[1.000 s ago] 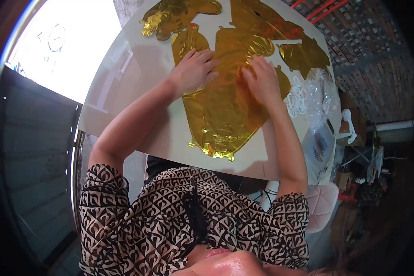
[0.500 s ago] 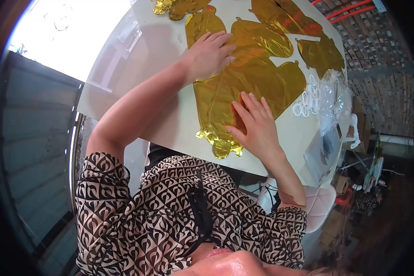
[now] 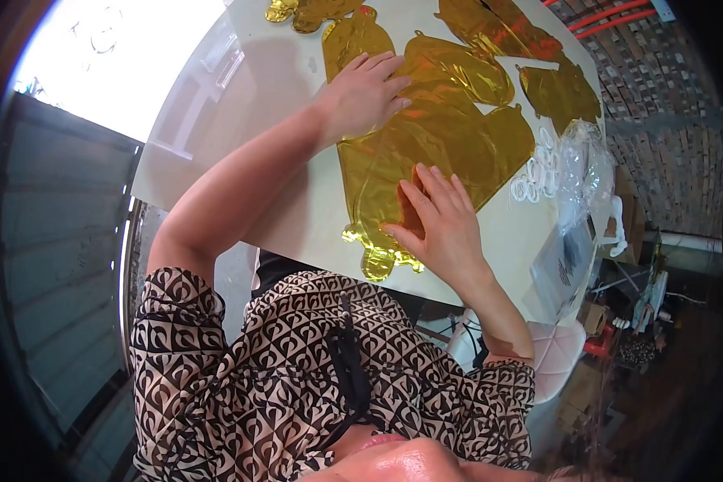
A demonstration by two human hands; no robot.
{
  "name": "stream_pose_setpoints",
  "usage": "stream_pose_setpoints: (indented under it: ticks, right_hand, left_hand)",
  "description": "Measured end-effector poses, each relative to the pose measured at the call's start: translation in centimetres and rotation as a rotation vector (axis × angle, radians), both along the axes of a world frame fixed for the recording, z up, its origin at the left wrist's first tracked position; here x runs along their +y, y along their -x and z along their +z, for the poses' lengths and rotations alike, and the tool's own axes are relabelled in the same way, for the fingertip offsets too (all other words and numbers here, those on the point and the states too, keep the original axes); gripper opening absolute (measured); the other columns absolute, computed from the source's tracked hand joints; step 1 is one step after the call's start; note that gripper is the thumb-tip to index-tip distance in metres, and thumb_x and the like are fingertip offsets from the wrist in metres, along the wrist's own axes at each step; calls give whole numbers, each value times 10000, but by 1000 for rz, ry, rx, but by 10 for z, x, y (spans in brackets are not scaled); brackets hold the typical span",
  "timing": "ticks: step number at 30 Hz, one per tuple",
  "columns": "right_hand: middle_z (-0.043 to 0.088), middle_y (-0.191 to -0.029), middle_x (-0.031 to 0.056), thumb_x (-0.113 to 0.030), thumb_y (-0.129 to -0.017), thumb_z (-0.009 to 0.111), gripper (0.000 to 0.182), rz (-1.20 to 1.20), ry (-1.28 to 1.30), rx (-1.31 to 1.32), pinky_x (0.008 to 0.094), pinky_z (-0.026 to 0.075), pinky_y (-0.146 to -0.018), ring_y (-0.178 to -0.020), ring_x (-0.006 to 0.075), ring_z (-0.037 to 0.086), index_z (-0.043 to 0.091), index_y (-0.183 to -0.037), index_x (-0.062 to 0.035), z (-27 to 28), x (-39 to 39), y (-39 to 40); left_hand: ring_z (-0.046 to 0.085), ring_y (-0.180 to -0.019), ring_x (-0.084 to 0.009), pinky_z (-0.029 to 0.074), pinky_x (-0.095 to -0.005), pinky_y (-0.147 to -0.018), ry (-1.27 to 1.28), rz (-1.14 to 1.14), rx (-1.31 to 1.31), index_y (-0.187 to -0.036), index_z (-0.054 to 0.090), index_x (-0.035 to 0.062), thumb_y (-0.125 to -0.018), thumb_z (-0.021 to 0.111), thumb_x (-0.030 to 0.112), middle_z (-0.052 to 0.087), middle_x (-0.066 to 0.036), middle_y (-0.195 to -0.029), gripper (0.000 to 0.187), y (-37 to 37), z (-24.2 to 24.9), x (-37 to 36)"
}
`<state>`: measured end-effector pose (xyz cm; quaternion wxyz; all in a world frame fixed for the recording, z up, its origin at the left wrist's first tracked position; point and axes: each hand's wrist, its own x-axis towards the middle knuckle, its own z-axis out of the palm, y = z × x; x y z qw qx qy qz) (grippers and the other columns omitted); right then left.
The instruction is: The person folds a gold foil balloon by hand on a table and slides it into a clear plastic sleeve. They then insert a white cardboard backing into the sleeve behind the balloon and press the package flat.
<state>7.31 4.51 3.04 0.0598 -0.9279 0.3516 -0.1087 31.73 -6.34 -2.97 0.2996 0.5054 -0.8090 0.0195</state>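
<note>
Gold foil sheet (image 3: 426, 136): found lying flat on the pale table (image 3: 498, 233), with the narrower lower end close to the near edge. Lobed in outline at the far side and at the right; cannot tell whether made of one piece or of several overlapping. Lightly wrinkled across the middle, bright and crumpled at the lower tip.

Left hand (image 3: 361, 96): palm down on the left part of the sheet, with fingers extended and slightly apart. Grasping nothing.

Right hand (image 3: 446, 225): over the lower right part of the sheet, with fingers stretched out and thumb spread well away. Likewise gripping nothing; cannot tell how much of the palm bears on the foil.

Noted at the far left of the table: a crumpled gold foil piece (image 3: 325, 14). Noted at the far right: further gold foil pieces (image 3: 566, 92), close to the sheet. To the right of the sheet: white looped cords (image 3: 534, 177), just beside a clear plastic bag (image 3: 582, 173). Nearer, along the right edge: a clear packet (image 3: 558, 261) with dark print.
</note>
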Motion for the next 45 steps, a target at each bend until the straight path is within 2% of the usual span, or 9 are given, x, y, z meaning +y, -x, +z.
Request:
stream_pose_setpoints:
  ticks: [8, 12, 16, 21, 25, 27, 36, 39, 45]
  right_hand:
    - [550, -1431, 183, -388, -790, 826, 617, 26, -67, -97, 536, 374, -1139, -1334, 375, 517, 646, -1269, -44, 17, -11, 7]
    - [623, -1348, 180, -295, -864, 755, 477, -180, 70, -110, 490, 406, -1124, -1296, 359, 553, 662, -1255, -40, 27, -82, 43]
    - [652, -1294, 181, -231, -883, 704, 335, -416, 375, 135, 481, 499, -1008, -1198, 360, 612, 700, -1154, -34, 4, -205, 97]
    - [738, -1015, 160, -216, -881, 650, 201, -551, 185, 435, 503, 573, -816, -924, 414, 708, 733, -930, -40, -7, -286, 113]
    - [745, -894, 165, -240, -874, 630, 229, -575, 323, 184, 499, 580, -739, -806, 407, 717, 747, -862, -44, -17, -315, 134]
    - [744, -841, 162, -261, -831, 684, 231, -593, 187, -26, 450, 577, -711, -776, 336, 730, 750, -824, -40, -8, -318, 147]
    - [712, -716, 110, -343, -817, 777, 299, -655, -104, -331, 372, 522, -606, -654, 212, 694, 758, -841, -45, -6, -332, 171]
    - [719, -751, 126, -327, -852, 752, 287, -677, -103, -368, 379, 518, -630, -691, 231, 698, 746, -864, -40, -2, -335, 169]
    - [735, -859, 138, -234, -860, 722, 187, -677, -49, -453, 388, 527, -704, -773, 273, 704, 733, -933, -62, -5, -337, 172]
  left_hand:
    - [447, -1390, -337, 350, -467, -1169, -46, -11, 116, -1278, 648, 65, -1010, 561, 310, 524, -163, -1447, 374, 1, 5, -2]
    - [479, -1362, -366, 400, -442, -1133, -80, -7, 274, -1250, 661, 58, -1004, 578, 237, 557, -180, -1416, 315, -5, 7, -1]
    - [517, -1326, -370, 431, -432, -1099, -36, 3, 401, -1226, 673, 56, -991, 603, 217, 585, -188, -1387, 294, -12, 18, 0]
    - [590, -1233, -362, 460, -430, -1050, -109, 40, 249, -1197, 683, 60, -952, 643, 226, 635, -179, -1313, 299, -3, 56, -17]
    - [630, -1160, -358, 499, -422, -995, -248, 8, 160, -1174, 699, 70, -928, 640, 248, 675, -176, -1231, 309, 42, 98, -46]
    - [662, -1083, -359, 525, -427, -945, -400, -65, 165, -1158, 709, 79, -927, 638, 261, 701, -168, -1158, 303, 74, 111, -73]
    - [667, -1077, -345, 545, -453, -904, -331, -154, 43, -1159, 724, 171, -919, 594, 261, 696, -143, -1128, 287, 219, 55, -204]
    - [634, -1125, -334, 541, -448, -912, -349, -21, 39, -1165, 731, 189, -897, 617, 261, 674, -121, -1190, 301, 229, 40, -211]
    - [645, -1036, -323, 551, -435, -869, -86, -137, -39, -1053, 743, 143, -890, 651, 260, 667, -104, -1090, 221, 220, 26, -206]
